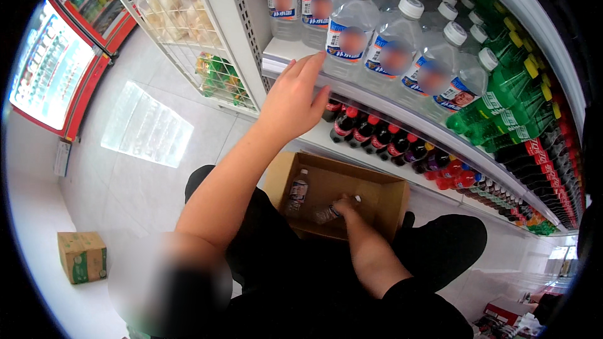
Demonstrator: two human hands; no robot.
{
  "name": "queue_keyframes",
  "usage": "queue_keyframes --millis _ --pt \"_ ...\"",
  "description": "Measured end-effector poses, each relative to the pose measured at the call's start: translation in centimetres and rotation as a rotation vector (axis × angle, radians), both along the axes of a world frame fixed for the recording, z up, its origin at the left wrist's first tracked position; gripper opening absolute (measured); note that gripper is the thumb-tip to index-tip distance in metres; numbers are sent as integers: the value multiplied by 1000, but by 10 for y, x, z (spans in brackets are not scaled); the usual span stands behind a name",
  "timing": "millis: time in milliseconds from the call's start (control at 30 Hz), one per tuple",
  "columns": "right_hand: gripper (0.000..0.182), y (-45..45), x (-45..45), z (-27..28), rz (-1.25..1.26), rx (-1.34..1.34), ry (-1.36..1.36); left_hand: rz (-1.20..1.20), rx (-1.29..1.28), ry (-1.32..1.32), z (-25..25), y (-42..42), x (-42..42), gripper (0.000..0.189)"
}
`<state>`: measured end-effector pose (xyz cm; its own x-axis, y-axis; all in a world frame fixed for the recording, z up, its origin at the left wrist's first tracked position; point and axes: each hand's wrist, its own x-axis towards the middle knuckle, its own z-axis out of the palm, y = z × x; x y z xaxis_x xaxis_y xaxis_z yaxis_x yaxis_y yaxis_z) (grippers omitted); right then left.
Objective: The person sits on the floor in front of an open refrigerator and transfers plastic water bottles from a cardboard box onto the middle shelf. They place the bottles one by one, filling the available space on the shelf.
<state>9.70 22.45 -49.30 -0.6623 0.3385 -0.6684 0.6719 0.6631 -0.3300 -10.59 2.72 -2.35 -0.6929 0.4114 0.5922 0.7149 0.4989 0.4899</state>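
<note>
My left hand is at the front edge of a white shelf, beside a clear plastic bottle with a white cap and a blue-and-orange label. Its thumb is spread from the fingers and nothing is held; whether the fingertips touch the bottle or the shelf edge I cannot tell. Down in an open cardboard box, my right hand grips a similar clear bottle, which lies tilted with its white cap past the fingers. Another labelled bottle rests along the box's left side.
Green bottles stand right of the clear ones. Cola bottles line the lower shelf. A wire rack holds packaged goods at left, before red-framed drink coolers. A closed carton sits on the tiled floor.
</note>
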Motion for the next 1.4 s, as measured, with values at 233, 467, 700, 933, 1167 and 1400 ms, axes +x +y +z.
queue_keyframes --millis 233,467,700,933,1167,1400 --pt "57 57 24 -7 -530 -413 -287 -4 -12 1 -4 2 -1 62" --pt "56 62 30 -18 -644 -705 -280 -17 37 41 -2 4 -1 55" --pt "37 46 -10 16 -723 -1052 6 -23 212 198 7 5 15 23" --pt "48 5 -55 115 -807 -1345 298 -328 -450 -11 -4 20 41 21" --pt "38 -31 -78 183 -994 -1563 292 -243 -1010 -207 -43 11 54 48" --pt "37 -49 -95 249 -931 -1638 512 -90 -1130 -21 -69 12 51 49"
